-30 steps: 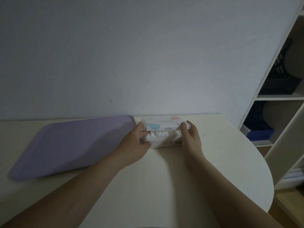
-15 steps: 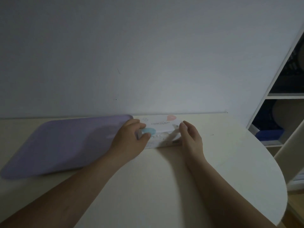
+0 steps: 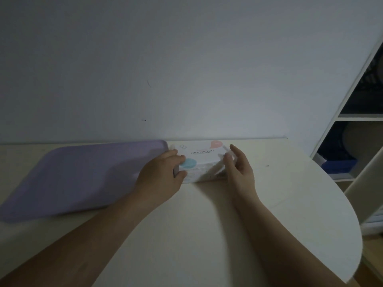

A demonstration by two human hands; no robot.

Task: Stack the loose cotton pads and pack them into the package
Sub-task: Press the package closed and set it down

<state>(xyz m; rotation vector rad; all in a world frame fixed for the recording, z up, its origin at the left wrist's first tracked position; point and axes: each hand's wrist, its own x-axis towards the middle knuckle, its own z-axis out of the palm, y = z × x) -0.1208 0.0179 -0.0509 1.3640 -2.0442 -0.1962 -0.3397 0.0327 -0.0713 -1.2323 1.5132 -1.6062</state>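
On the table [image 3: 207, 224] beside the purple tray [image 3: 83, 172], the package [image 3: 202, 156] is gripped at its left end by the left hand [image 3: 159, 175] and touched at its right end by the relaxed right hand [image 3: 240, 168].

The package [image 3: 204, 154] is white and oblong, printed "COSMETIC PUFF" on top, with a blue disc near left and a pink drop far right. It lies flat at the far edge of the table [image 3: 207, 224], just right of the purple tray [image 3: 83, 172]. The cotton pads [image 3: 204, 169] show white along its near side; their count is not discernible.
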